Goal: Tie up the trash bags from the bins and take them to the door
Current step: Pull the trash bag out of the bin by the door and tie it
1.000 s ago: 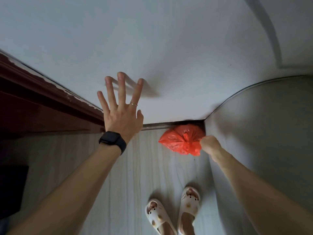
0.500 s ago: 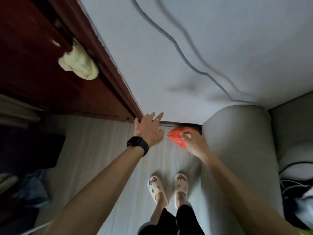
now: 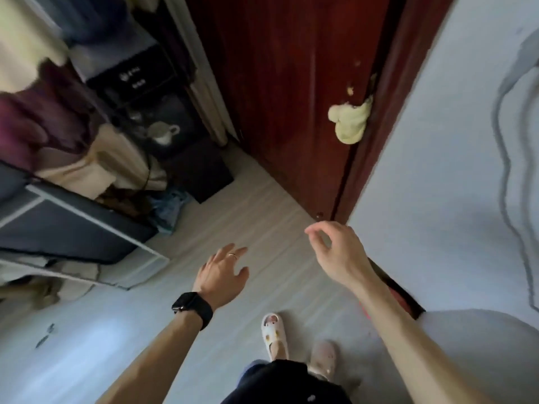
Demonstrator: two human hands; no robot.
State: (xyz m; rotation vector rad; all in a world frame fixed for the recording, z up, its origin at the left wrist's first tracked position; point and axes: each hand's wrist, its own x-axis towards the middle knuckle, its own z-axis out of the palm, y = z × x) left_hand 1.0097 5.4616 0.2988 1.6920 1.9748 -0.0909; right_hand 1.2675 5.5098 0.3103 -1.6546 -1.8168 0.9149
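Note:
The tied red trash bag lies on the floor in the corner between the white wall and a grey rounded piece of furniture; only a sliver of it shows behind my right forearm. My right hand hovers above the floor in front of the dark red door, fingers loosely curled and apart, holding nothing. My left hand, with a black watch and a ring, is spread open over the pale floor, also empty.
A yellow cloth hangs at the door's edge. Left stand a cluttered rack with clothes, a dark appliance shelf and a dark box with white frame. The grey furniture sits lower right. My white slippers stand on the pale floor.
My right hand let go of the red bag, which stays in the corner. The view swung left toward the door and the rack, and both hands drew back from the wall.

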